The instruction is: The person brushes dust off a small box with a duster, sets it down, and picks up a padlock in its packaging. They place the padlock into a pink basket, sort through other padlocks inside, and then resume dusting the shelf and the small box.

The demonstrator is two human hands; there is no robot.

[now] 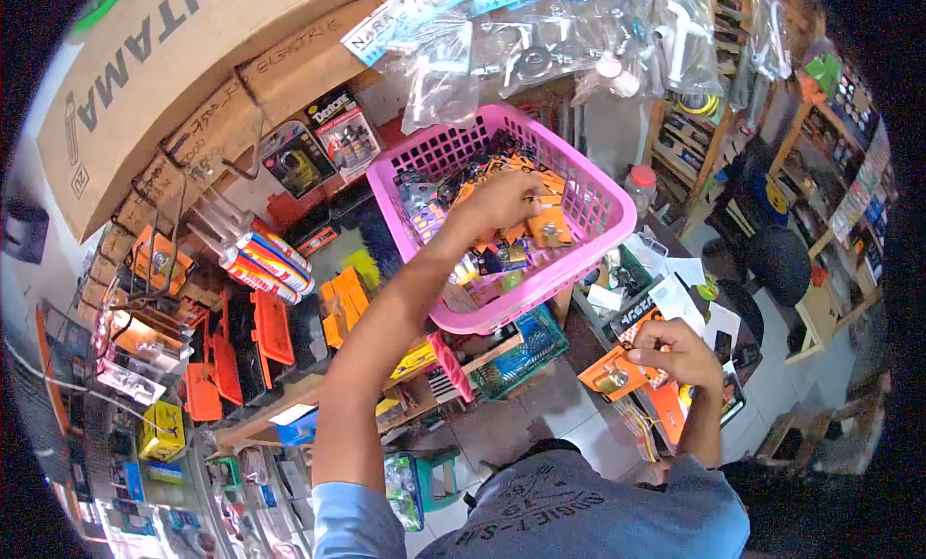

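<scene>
the padlock pack (612,376) hangs from the right hand (680,352), out to the right of and below the pink basket (477,320); the fingers are pinched together on its upper edge. it looks like an orange card with a brass-coloured lock on its face, so it should be small but dense, the weight gathered in the lock and the card stiff yet easily creased. any clear film would be slick, so a firm pinch of card close to the lock should swing less than one at a far corner; the metal itself looks hard to harm. the left hand (502,204) is over the basket, fingers curled by a second padlock pack (550,233); whether they grip it i cannot tell. loose papers (670,299) lie beyond the right hand, a green crate (529,356) sits below the basket, and clear bags (531,57) hang above.
</scene>
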